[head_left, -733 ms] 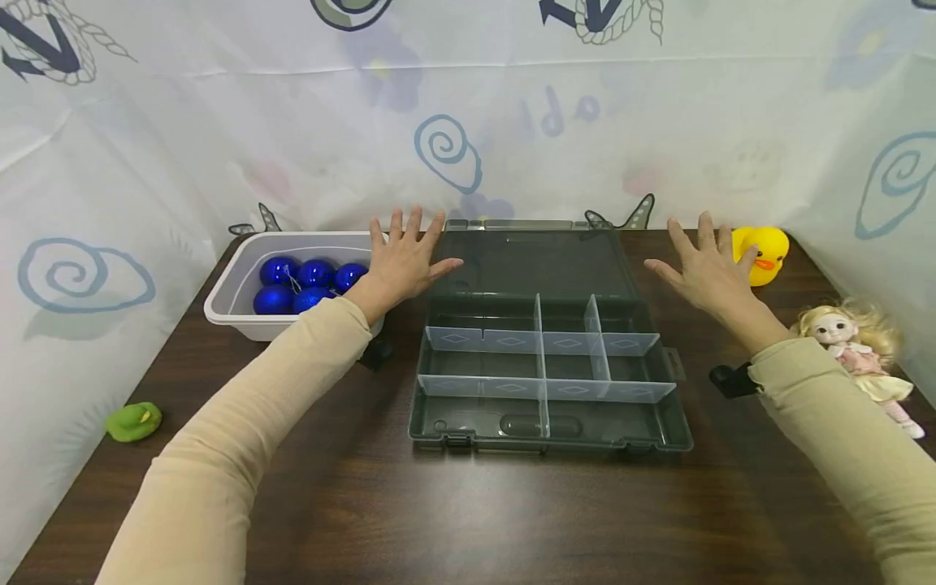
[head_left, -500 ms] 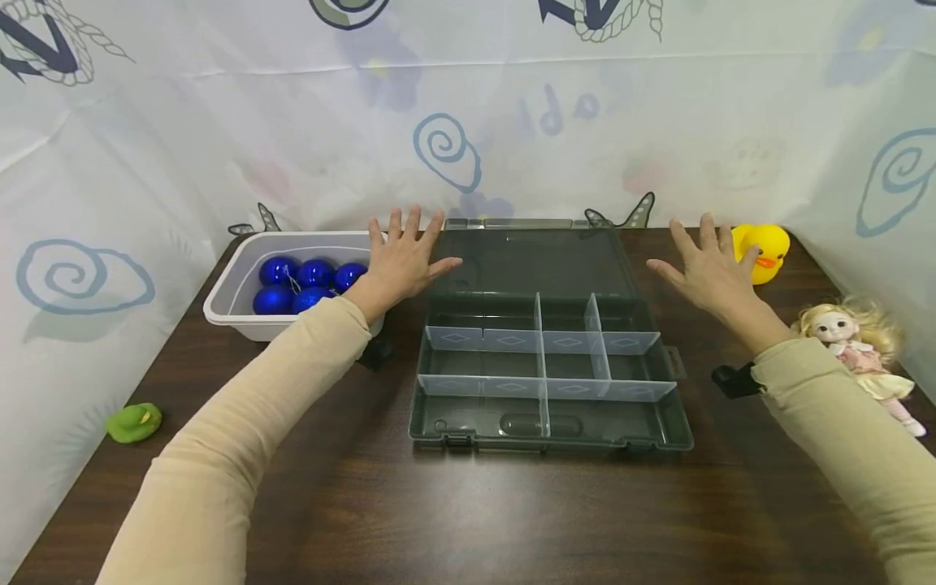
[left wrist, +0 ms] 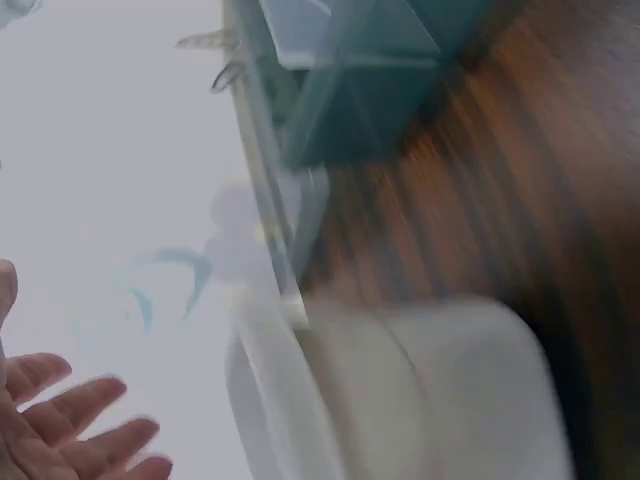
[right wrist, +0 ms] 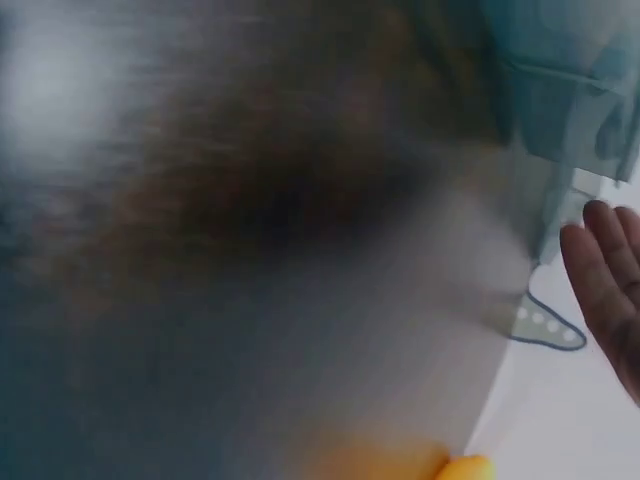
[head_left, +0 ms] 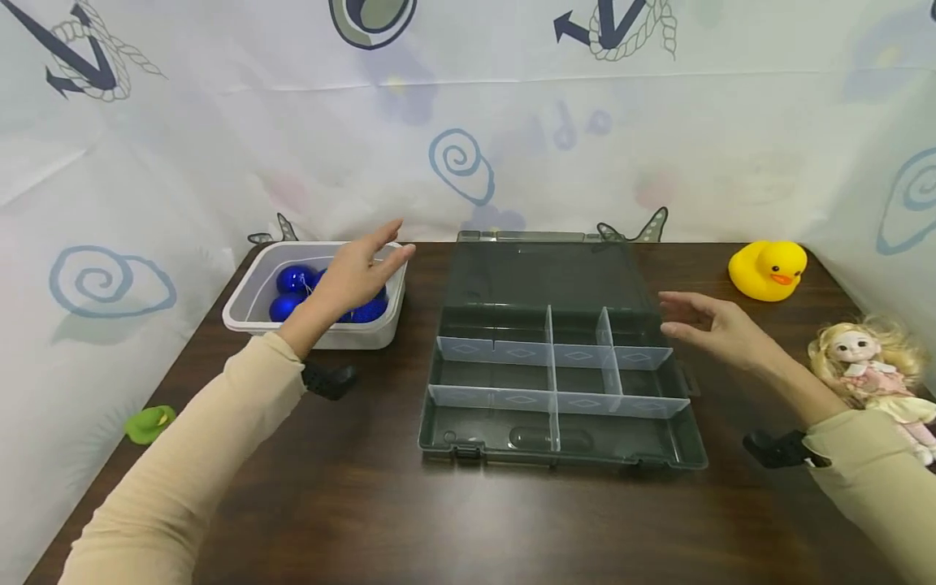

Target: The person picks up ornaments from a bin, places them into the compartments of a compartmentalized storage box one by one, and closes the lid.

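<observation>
while raised near white tub (head_left: pixel 366 335) of blue balls (head_left: pixel 295 279), left hand (head_left: pixel 347 278): unclenched, grip relaxed
right hand (head_left: pixel 720 329): unclenched beside divided case (head_left: pixel 491 375)

Held both arms (head_left: pixel 797 388) forward over the table (head_left: pixel 468 528) from its near side, beige sleeves (head_left: pixel 193 447) down to the wrists (head_left: pixel 296 331). Held the left hand (head_left: pixel 347 278) toward the far left corner, thumb (head_left: pixel 395 258) parted from relaxed fingers (head_left: pixel 378 236). Held the right hand (head_left: pixel 712 329) short of the right edge, fingers gently bent and, as far as could be told from the cropped wrist view, close together.
</observation>
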Motion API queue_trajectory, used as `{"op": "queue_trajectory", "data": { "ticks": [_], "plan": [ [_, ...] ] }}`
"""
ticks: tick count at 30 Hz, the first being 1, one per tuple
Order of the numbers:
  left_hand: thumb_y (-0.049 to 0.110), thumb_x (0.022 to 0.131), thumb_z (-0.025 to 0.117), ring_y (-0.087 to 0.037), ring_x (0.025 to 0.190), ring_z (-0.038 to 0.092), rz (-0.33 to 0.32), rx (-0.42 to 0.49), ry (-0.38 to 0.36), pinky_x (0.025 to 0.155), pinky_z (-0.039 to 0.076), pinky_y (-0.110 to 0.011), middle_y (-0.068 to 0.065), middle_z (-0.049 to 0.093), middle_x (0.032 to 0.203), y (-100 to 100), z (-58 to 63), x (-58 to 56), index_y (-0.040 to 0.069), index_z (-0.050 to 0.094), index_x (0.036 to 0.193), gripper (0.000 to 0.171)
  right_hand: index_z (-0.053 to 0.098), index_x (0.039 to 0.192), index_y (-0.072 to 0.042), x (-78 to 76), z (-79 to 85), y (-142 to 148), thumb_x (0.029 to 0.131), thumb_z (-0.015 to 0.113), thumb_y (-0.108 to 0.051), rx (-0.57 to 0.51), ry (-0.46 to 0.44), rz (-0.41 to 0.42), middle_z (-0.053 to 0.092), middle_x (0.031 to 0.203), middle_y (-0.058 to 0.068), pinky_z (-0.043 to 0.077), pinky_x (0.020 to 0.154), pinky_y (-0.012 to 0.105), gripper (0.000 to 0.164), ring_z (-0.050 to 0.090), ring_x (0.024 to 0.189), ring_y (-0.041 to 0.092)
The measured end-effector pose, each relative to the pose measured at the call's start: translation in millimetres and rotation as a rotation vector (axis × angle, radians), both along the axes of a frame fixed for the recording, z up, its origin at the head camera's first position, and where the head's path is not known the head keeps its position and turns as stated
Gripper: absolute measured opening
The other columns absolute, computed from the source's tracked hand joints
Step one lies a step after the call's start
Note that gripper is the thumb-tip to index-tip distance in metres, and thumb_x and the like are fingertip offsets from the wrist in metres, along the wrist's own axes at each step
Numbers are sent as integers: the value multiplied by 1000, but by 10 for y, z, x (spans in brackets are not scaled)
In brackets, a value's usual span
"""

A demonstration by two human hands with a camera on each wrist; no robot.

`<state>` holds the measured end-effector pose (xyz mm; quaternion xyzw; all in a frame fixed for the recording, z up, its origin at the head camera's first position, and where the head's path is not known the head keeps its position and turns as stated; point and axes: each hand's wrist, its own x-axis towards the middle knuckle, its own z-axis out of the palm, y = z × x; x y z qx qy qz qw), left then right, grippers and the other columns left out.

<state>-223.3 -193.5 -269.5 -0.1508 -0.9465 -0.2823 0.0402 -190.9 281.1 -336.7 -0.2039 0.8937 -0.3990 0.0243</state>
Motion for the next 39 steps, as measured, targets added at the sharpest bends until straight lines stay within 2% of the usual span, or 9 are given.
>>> {"op": "queue_trajectory", "data": {
  "ticks": [2,4,7,12,18,24,30,36,39],
  "plan": [
    [34,100,45,-36,124,49,30,75,-3,102,38,-50,-19,48,139,-144,-24,36,6,34,145,55,40,137,6,44,-46,33,90,62,-7,-10,-16,43,48,131,30,41,78,3,54,46,99,-16],
    [32,99,46,-35,120,52,62,107,-18,99,41,-49,-19,52,134,-263,-61,54,5,40,142,51,39,139,3,70,-76,64,89,64,-8,11,-17,52,46,133,28,39,80,1,58,44,101,-16],
    [29,97,52,-34,116,54,112,93,-47,97,42,-48,-17,56,131,-378,-141,45,4,47,138,47,40,139,2,91,-106,108,87,66,-8,45,-1,35,47,132,26,36,80,0,60,42,101,-15],
    [25,93,60,-33,113,57,142,62,-113,98,43,-47,-18,60,125,-455,-289,-33,3,54,131,44,40,139,4,104,-146,147,86,67,-8,59,-4,18,48,131,28,35,80,-1,60,42,99,-16],
    [25,87,68,-33,108,60,52,-23,-198,93,46,-46,-20,64,117,-472,-335,-37,2,60,123,44,40,139,3,71,-158,124,87,66,-9,46,-9,21,50,128,27,36,80,0,59,44,98,-13],
    [18,84,70,-36,118,53,-44,-123,-267,100,39,-48,-21,59,125,-434,-307,-17,0,56,128,50,39,139,1,73,-173,95,89,65,-10,24,-38,11,50,128,26,36,80,1,58,45,99,-9],
    [17,85,68,-38,120,48,-41,-213,-303,101,37,-52,-24,53,131,-429,-296,-27,3,57,128,46,37,141,-2,59,-204,57,91,63,-15,25,-69,10,48,131,24,36,81,1,58,44,102,-4],
    [15,86,67,-36,115,50,-46,-216,-328,98,39,-51,-26,53,130,-453,-312,-34,2,58,126,43,36,142,-2,60,-205,30,92,62,-17,15,-100,1,47,132,24,37,81,2,59,45,106,5],
    [14,86,67,-35,115,50,-43,-206,-337,98,39,-51,-25,53,130,-459,-328,-37,2,59,125,42,35,142,-2,65,-223,26,92,62,-18,12,-118,-2,46,133,24,37,81,3,60,45,107,6]
  ]
}}
